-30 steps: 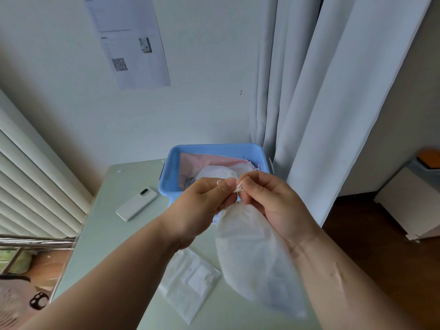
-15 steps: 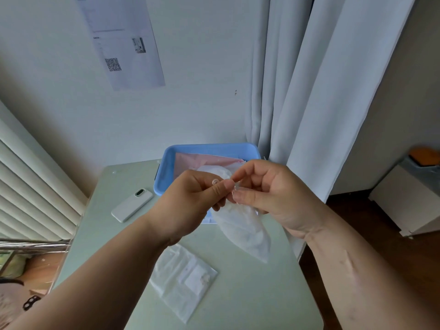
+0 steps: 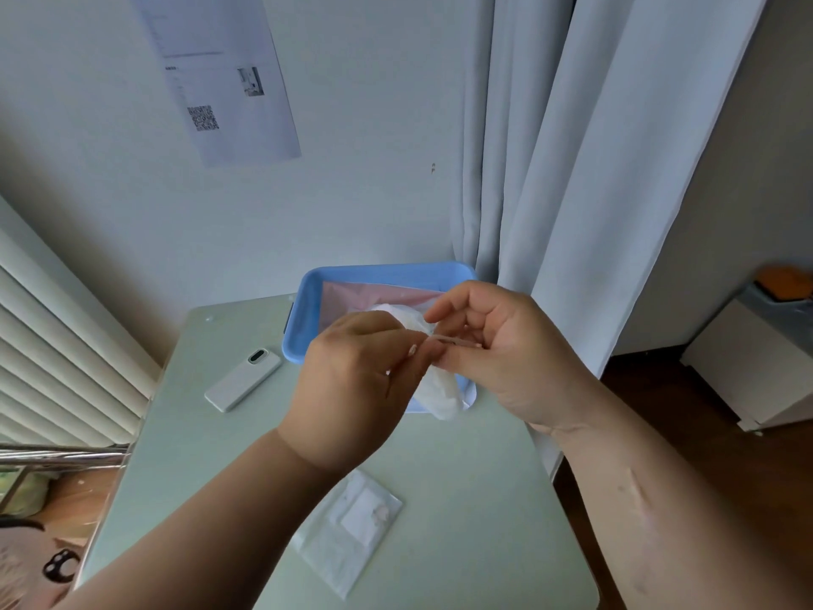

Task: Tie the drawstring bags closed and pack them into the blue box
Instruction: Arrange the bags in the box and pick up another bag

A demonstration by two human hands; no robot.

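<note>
A white drawstring bag (image 3: 440,391) hangs between my hands, above the near edge of the blue box (image 3: 303,319). My left hand (image 3: 352,385) pinches its drawstring at the bag's mouth. My right hand (image 3: 501,350) pinches the same string from the other side, fingertips nearly touching the left's. Most of the bag is hidden behind my left hand. The blue box sits at the table's far end with a pink bag (image 3: 352,297) and a white bag (image 3: 400,312) inside. Another flat white bag (image 3: 352,530) lies on the table near me.
A white phone (image 3: 243,379) lies on the pale green table (image 3: 211,433), left of the box. A grey curtain (image 3: 550,169) hangs at the table's right edge. Window blinds (image 3: 57,354) are at the left, a white cabinet (image 3: 756,367) at the far right.
The hanging bag has risen and swung toward the box, so less of it shows below my hands. Both hands stay together at the drawstring, and my right fingers have spread.
</note>
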